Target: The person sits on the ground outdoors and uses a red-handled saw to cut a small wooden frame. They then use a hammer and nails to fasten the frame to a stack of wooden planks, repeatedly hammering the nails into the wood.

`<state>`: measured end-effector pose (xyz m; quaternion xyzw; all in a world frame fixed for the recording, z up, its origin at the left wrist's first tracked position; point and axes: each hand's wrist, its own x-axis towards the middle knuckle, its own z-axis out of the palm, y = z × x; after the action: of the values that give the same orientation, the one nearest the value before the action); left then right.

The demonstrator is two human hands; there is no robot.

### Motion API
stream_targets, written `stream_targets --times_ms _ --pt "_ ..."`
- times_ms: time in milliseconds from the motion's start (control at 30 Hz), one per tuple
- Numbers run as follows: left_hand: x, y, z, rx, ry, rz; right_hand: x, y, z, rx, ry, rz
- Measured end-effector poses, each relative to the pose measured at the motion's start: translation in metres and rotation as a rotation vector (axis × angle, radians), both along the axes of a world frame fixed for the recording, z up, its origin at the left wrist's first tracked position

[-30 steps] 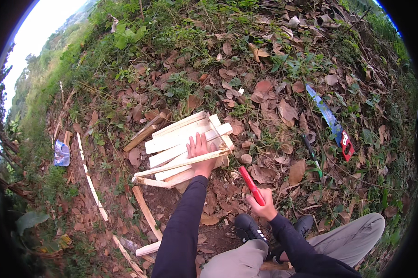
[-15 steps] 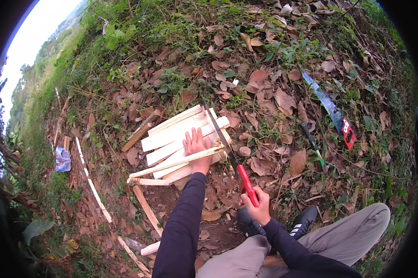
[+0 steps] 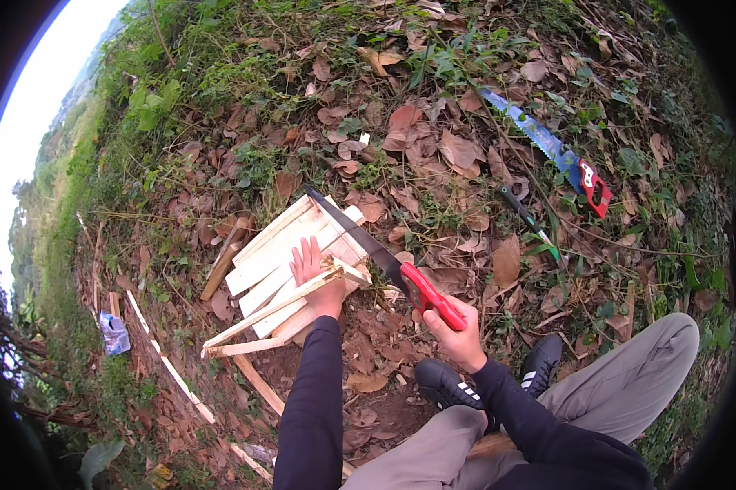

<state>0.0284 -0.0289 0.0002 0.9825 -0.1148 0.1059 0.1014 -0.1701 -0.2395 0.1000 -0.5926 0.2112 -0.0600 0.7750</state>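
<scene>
Seen from above, looking down at leaf-strewn ground [image 3: 433, 155] on a grassy slope. Left hand [image 3: 315, 273] pressed flat, fingers [image 3: 305, 251] spread and released, gripping nothing, on a stack of pale wooden slats [image 3: 274, 253] lying on the dirt. One thin loose slat [image 3: 270, 310] passing diagonally beside and under the palm, its split end just right of the wrist. Right hand [image 3: 458, 335] clenched around the red handle of a hand saw [image 3: 388, 265], fingers wrapped fully about the grip. Dark blade reaching up and left from that grip, lying across the right edge of the slat stack, just beside the left hand's fingertips but apart from them. Black shoes [image 3: 445, 384] and grey trouser legs at lower right, close under the right hand. Further off at upper right, well apart from both hands: a second saw [image 3: 547, 147] with blue blade and red handle, and a small green-handled tool [image 3: 531, 220] among brown leaves. More thin strips of wood [image 3: 172, 376] lying at lower left, with a scrap of blue plastic [image 3: 113, 333] near them.
</scene>
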Motion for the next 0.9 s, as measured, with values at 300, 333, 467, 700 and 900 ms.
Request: stream_targets --times_ms 300,333,467,700,900 --pt "0.001 0.001 -0.008 0.045 -0.039 -0.002 -0.007 0.018 0.006 -0.344 -0.103 0.193" --pt "0.002 0.001 -0.008 0.048 -0.038 -0.004 -0.008 0.021 0.008 -0.352 -0.094 0.2" --pt "0.002 0.001 -0.006 0.056 -0.038 -0.021 -0.021 0.027 -0.005 -0.365 -0.144 0.175" --pt "0.008 0.026 -0.026 0.16 -0.046 -0.059 -0.022 0.025 -0.014 -0.4 -0.212 0.128" --pt "0.003 0.006 -0.008 0.106 -0.034 -0.013 -0.027 0.019 -0.009 -0.431 -0.134 0.126"
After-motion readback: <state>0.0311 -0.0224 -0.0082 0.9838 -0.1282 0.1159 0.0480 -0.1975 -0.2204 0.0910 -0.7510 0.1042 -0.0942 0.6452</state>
